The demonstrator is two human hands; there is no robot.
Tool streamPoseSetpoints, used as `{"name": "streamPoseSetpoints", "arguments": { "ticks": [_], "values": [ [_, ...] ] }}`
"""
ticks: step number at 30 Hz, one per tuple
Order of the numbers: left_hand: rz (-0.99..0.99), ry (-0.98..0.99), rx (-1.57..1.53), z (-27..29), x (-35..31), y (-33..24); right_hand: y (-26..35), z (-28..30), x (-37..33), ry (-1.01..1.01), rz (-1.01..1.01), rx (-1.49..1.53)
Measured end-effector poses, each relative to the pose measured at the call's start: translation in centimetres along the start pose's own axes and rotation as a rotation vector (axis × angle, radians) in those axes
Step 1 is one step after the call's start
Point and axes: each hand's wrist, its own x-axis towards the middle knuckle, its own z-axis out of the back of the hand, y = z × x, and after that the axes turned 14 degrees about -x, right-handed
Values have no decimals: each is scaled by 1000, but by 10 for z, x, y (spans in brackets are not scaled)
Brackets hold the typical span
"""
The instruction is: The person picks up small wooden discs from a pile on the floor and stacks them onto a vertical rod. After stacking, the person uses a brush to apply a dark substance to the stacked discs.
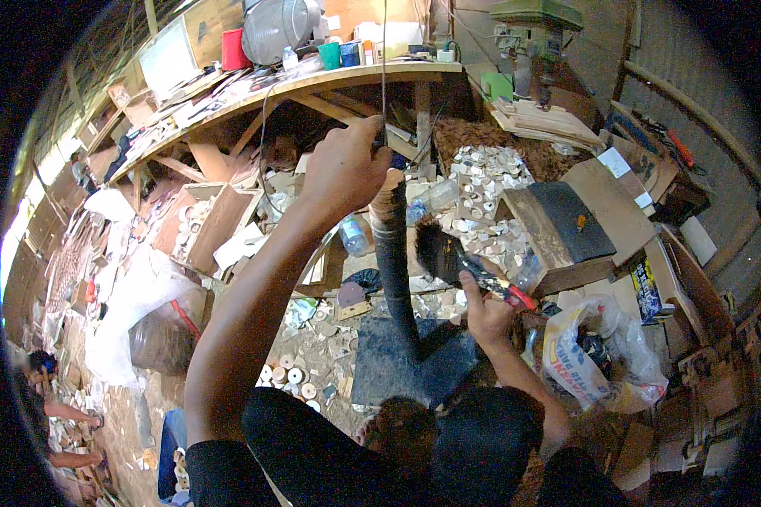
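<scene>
My left hand (342, 169) is raised at the middle, its fingers closed on the lower end of a thin hanging cord (385, 76). Just below those fingers stands a post (390, 262) wrapped in dark material, with a bare wooden top. It rises from a dark mat (380, 367) on the floor. My right hand (488, 317) is lower and to the right, shut on a brush (440, 253) with dark bristles and a stained, red-ended handle. The bristles point up and left, apart from the post.
A cluttered workbench (313, 89) spans the back, with a drill press (537, 38) at its right. Wood offcuts (486, 182) cover the floor. A plastic bag (579, 363) lies right, near a padded wooden box (575, 224). Another person's hands (84, 414) show at lower left.
</scene>
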Motion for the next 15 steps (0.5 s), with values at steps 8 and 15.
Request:
{"name": "streamPoseSetpoints", "arguments": {
  "ticks": [8,15],
  "values": [
    [-68,-37,55,-10,5,-2,1,-1,6,14,336,-203],
    [-86,-48,43,-17,8,8,-2,-1,15,-50,239,62]
  ]
}}
